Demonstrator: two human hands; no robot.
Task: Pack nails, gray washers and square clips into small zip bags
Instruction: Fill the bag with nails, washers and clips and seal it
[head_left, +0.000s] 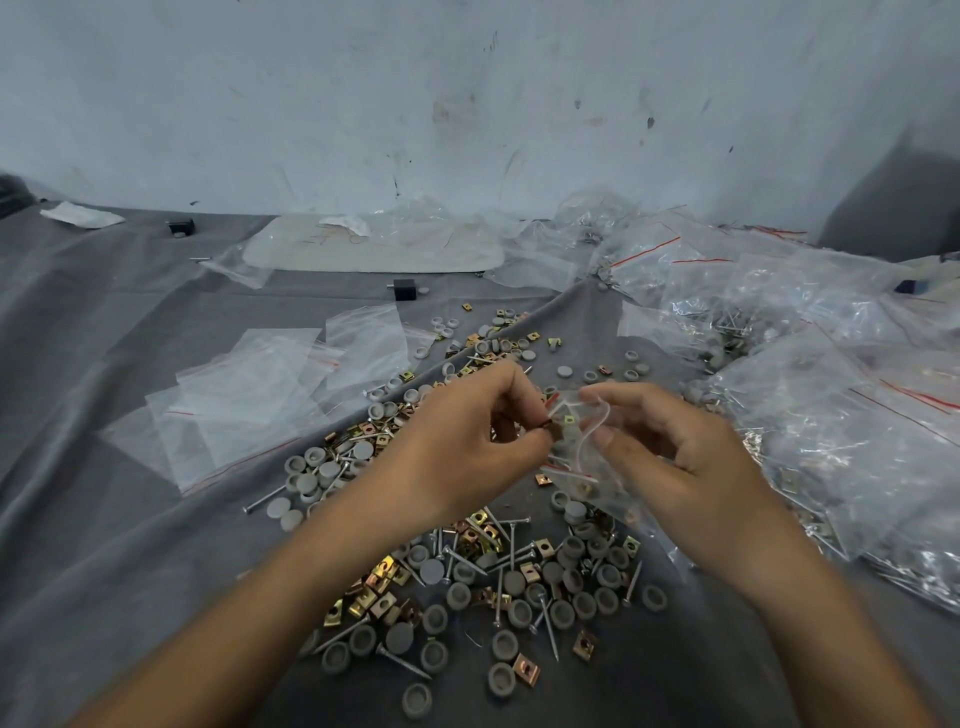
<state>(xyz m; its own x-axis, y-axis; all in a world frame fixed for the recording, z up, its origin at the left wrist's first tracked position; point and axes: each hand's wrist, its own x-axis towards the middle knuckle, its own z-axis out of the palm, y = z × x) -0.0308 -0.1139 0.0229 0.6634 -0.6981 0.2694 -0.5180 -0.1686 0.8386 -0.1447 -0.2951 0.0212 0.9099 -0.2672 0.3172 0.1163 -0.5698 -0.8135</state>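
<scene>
Your left hand (462, 441) and right hand (680, 457) meet just above the middle of the gray cloth (104, 519), with a small zip bag (584, 470) held between them. Your right hand pinches the bag's open mouth between thumb and forefinger, the other fingers curled loosely behind it, and the bag hangs down toward 6 o'clock with a few clips and washers showing through the plastic. Your left hand has its fingertips pressed together on small pieces right at the bag's mouth; they look like a clip and a washer, but they are too small to tell for sure. Below your hands, at 6 o'clock, lies the loose mixed pile: nails (402, 662), gray washers (430, 571) and square clips (527, 670) scattered over one another on the cloth. More of the same trails along a ridge in the cloth from 9 o'clock up to 12 o'clock of your hands. At 10 o'clock lies a fan of flat empty zip bags (249, 405), overlapping each other. At 3 o'clock filled bags (831, 426) are heaped up, reaching to the frame's right edge. At 12 o'clock, against the scuffed wall (467, 104), lies a pale flat board (374, 252), with a small black block (404, 289) just in front of it.
</scene>
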